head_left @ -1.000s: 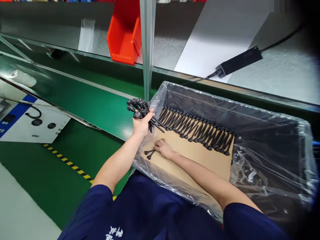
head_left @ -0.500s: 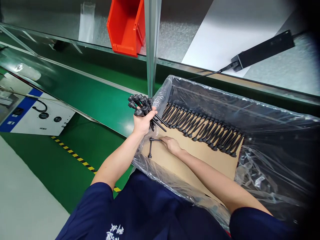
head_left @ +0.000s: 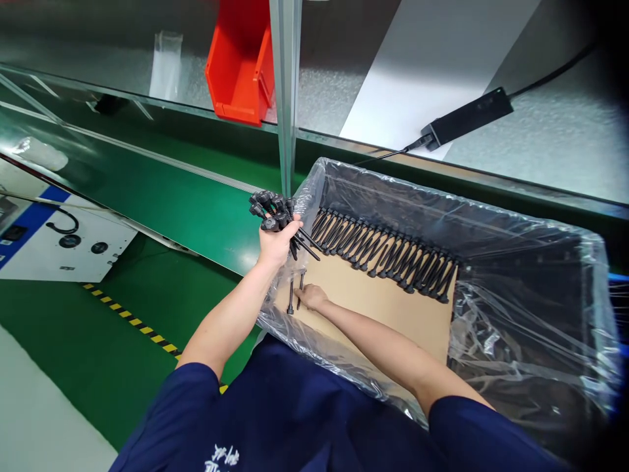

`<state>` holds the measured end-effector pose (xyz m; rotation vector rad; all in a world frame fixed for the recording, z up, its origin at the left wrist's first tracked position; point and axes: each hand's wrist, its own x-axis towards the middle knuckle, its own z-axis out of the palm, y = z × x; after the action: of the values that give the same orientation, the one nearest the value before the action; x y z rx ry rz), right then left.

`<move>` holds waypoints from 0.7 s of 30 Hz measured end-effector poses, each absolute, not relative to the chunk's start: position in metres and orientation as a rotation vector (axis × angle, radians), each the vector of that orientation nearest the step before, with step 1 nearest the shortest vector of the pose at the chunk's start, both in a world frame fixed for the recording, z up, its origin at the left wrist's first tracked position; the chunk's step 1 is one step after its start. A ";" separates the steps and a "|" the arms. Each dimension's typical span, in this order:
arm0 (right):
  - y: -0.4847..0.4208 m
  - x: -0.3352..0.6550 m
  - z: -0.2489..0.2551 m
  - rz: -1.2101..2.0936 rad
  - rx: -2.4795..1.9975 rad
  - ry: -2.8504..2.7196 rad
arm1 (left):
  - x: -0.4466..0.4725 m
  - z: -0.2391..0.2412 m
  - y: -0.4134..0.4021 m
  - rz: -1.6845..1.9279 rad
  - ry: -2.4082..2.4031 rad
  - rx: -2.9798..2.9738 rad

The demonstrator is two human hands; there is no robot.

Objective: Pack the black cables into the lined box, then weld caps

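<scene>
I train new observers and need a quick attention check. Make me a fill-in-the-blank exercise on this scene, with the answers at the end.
1. The bunch of black knob-ended rods is in the person's ____ hand.
2. Apart from the long row of rods, ____ loose rods show by the right hand.
3. The row lies on a sheet of brown ____.
4. The floor tape is striped black and ____.

Missing words: left; two; cardboard; yellow.

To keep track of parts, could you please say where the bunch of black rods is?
In the head view, the bunch of rods is left of centre, gripped in the left hand by the left rim of the lined crate.
</scene>
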<state>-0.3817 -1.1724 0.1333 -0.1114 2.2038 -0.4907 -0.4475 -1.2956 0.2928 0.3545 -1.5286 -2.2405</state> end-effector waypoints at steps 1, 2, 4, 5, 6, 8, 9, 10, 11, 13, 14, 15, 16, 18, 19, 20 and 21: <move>-1.179 -0.383 0.133 -0.498 -0.095 2.188 | -0.447 0.293 -1.296 -2.242 -1.528 0.352; -1.185 -0.385 0.133 -0.512 -0.063 2.167 | -0.447 0.293 -1.295 -2.245 -1.525 0.350; -1.198 -0.386 0.131 -0.550 0.004 2.116 | -0.447 0.294 -1.295 -2.249 -1.519 0.340; -1.204 -0.387 0.130 -0.570 0.023 2.093 | -0.447 0.294 -1.295 -2.250 -1.519 0.334; -1.209 -0.388 0.129 -0.588 0.031 2.078 | -0.447 0.294 -1.295 -2.250 -1.519 0.328; -1.218 -0.389 0.126 -0.615 0.026 2.070 | -0.447 0.294 -1.295 -2.252 -1.522 0.318; -1.221 -0.389 0.125 -0.625 0.025 2.073 | -0.447 0.294 -1.295 -2.252 -1.525 0.313; -1.224 -0.390 0.124 -0.638 0.028 2.073 | -0.448 0.293 -1.295 -2.251 -1.531 0.309; -1.226 -0.390 0.123 -0.652 0.036 2.069 | -0.448 0.293 -1.295 -2.246 -1.538 0.306; -1.230 -0.391 0.122 -0.684 0.061 2.055 | -0.448 0.293 -1.295 -2.234 -1.555 0.302; -1.231 -0.391 0.122 -0.701 0.077 2.045 | -0.448 0.293 -1.295 -2.224 -1.566 0.304; -1.232 -0.392 0.123 -0.718 0.094 2.035 | -0.448 0.293 -1.295 -2.210 -1.581 0.308; -1.233 -0.393 0.123 -0.735 0.113 2.025 | -0.447 0.293 -1.295 -2.192 -1.599 0.314; -1.234 -0.395 0.125 -0.769 0.152 2.006 | -0.447 0.294 -1.294 -2.156 -1.633 0.323; -1.235 -0.396 0.125 -0.786 0.168 1.997 | -0.447 0.294 -1.294 -2.144 -1.643 0.323; -1.236 -0.397 0.126 -0.802 0.181 1.987 | -0.446 0.294 -1.293 -2.139 -1.648 0.317; -1.237 -0.398 0.127 -0.818 0.190 1.973 | -0.446 0.293 -1.293 -2.140 -1.647 0.309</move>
<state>-0.3977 -1.2366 0.1269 0.1898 1.9730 -0.8177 -0.4463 -1.2929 0.2932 0.3086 -1.6467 -2.1405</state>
